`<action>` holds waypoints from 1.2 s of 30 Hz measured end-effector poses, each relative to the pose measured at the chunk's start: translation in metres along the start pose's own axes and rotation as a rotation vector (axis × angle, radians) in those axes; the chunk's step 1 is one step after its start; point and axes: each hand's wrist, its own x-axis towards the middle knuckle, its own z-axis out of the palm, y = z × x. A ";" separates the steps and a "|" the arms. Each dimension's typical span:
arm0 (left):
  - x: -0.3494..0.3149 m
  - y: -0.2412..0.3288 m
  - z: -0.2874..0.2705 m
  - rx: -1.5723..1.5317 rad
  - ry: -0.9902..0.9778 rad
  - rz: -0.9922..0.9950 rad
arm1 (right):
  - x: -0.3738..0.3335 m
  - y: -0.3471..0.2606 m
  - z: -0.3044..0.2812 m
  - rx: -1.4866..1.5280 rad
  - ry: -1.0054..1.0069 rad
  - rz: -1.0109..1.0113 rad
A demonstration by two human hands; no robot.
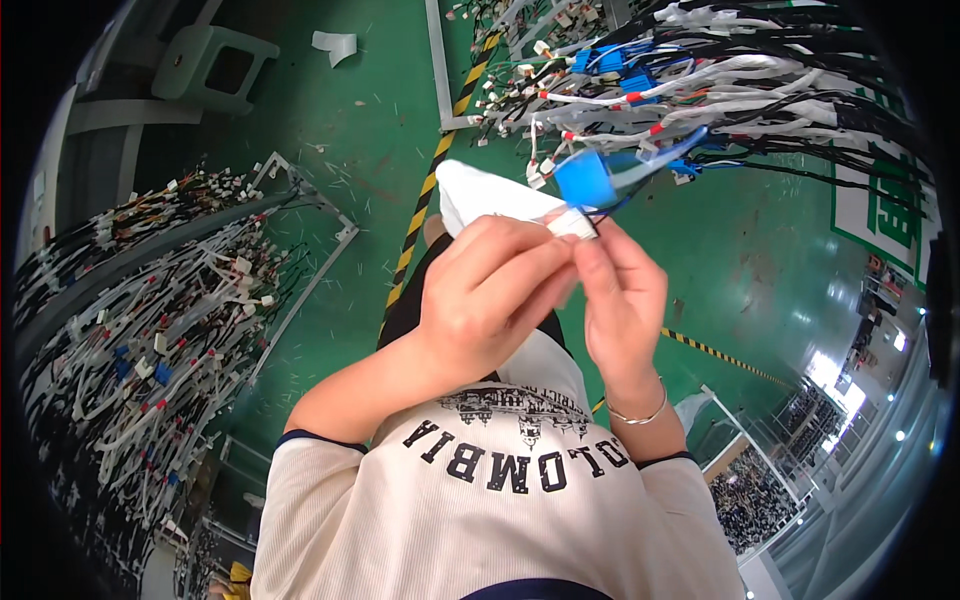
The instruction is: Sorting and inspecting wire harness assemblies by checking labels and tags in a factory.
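Left grip [487, 285] and right grip [622, 300] pinch a white connector [573, 224] between them; the blue connector [585, 180] sits just beyond, its blurred tail [650, 168] slanting away rightward.

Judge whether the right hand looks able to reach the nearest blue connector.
Probably yes: nothing bulky shows between the right hand and the blue connector, though that hand seems busy with a white connector.

Below you: green floor [370, 130], crossed by yellow-and-black striped tape [404, 258]. On it, ahead and to your left — a grey stool [182, 58], a white scrap [335, 46], thin pale bits scattered around. A pale metal frame [313, 291] to your left stands there too, beside massed wire bundles [170, 340].
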 end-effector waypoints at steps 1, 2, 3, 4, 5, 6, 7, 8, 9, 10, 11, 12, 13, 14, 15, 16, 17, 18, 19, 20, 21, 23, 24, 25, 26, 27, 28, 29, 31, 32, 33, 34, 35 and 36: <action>-0.002 0.004 -0.003 -0.087 -0.022 -0.079 | -0.002 0.001 -0.008 0.005 0.034 0.100; -0.003 0.007 -0.009 -0.173 -0.044 -0.158 | -0.002 0.003 -0.011 -0.021 0.028 0.101; -0.007 0.005 -0.016 -0.107 0.000 -0.164 | -0.001 0.005 -0.012 -0.047 0.022 0.101; -0.008 0.005 -0.020 0.001 0.074 -0.166 | -0.002 -0.001 -0.003 0.079 0.041 0.110; -0.007 0.008 -0.024 0.047 0.058 -0.232 | -0.002 -0.003 -0.002 0.080 0.042 0.116; -0.005 0.011 -0.026 0.085 0.013 -0.253 | -0.002 -0.005 -0.001 0.097 0.034 0.119; -0.004 0.012 -0.026 0.126 -0.028 -0.273 | -0.002 -0.005 0.000 0.115 0.023 0.120; -0.003 0.012 -0.024 0.151 -0.033 -0.240 | -0.003 -0.005 0.000 0.116 0.019 0.124; -0.004 0.012 -0.022 0.154 -0.031 -0.244 | -0.004 -0.004 0.000 0.155 0.010 0.119; -0.006 0.012 -0.019 0.146 -0.010 -0.267 | -0.006 -0.002 -0.001 0.195 0.002 0.114; -0.007 0.012 -0.018 0.138 0.011 -0.290 | -0.006 -0.001 0.000 0.196 0.001 0.117; -0.006 0.012 -0.017 0.162 0.039 -0.275 | -0.006 0.000 0.001 0.191 -0.003 0.092; -0.006 0.013 -0.017 0.163 0.039 -0.277 | -0.006 0.001 0.002 0.185 -0.007 0.066; -0.005 0.014 -0.018 0.250 0.022 -0.245 | -0.006 0.002 0.001 0.186 -0.007 0.069; -0.005 0.015 -0.019 0.337 0.005 -0.211 | -0.007 0.002 0.000 0.166 -0.009 0.057; -0.007 0.013 -0.016 0.327 0.031 -0.209 | -0.008 0.003 -0.001 0.146 -0.012 0.044; -0.009 0.012 -0.015 0.329 0.032 -0.211 | -0.009 0.003 0.001 0.146 -0.014 0.046; -0.010 0.012 -0.014 0.306 0.028 -0.248 | -0.009 0.003 0.003 0.175 0.000 0.068; -0.010 0.012 -0.014 0.282 0.023 -0.285 | -0.010 0.002 0.004 0.203 0.014 0.091; -0.010 0.013 -0.013 0.283 0.024 -0.286 | -0.010 0.003 0.003 0.203 0.013 0.092; -0.010 0.014 -0.012 0.237 0.027 -0.325 | -0.010 0.004 0.000 0.151 0.000 0.059; -0.010 0.014 -0.013 0.195 0.035 -0.368 | -0.009 0.005 0.001 0.100 -0.018 0.029; -0.009 0.015 -0.013 0.145 0.037 -0.410 | -0.008 0.004 0.002 0.118 -0.015 0.017; -0.009 0.015 -0.014 0.093 0.038 -0.451 | -0.007 0.003 0.003 0.135 -0.008 0.004; -0.009 0.014 -0.014 0.094 0.039 -0.452 | -0.008 0.004 0.003 0.135 -0.009 0.005; -0.008 0.013 -0.015 0.097 0.032 -0.438 | -0.009 0.003 0.003 0.149 -0.011 0.012; -0.008 0.013 -0.015 0.099 0.024 -0.423 | -0.009 0.003 0.003 0.162 -0.012 0.019; -0.008 0.012 -0.016 0.099 0.024 -0.424 | -0.009 0.004 0.002 0.162 -0.012 0.020; -0.006 0.013 -0.017 0.074 0.000 -0.481 | -0.009 0.006 0.000 0.163 0.001 0.003; -0.005 0.013 -0.019 0.074 -0.001 -0.481 | -0.009 0.006 0.000 0.164 0.002 0.003; -0.003 0.014 -0.021 0.018 -0.026 -0.499 | -0.010 0.006 -0.001 0.122 0.002 -0.008; -0.002 0.015 -0.023 -0.038 -0.051 -0.517 | -0.010 0.005 -0.001 0.080 0.002 -0.019; -0.002 0.015 -0.024 -0.037 -0.053 -0.517 | -0.010 0.004 -0.001 0.081 0.003 -0.018; -0.002 0.016 -0.024 -0.024 -0.062 -0.521 | -0.010 0.003 0.001 0.055 0.004 -0.028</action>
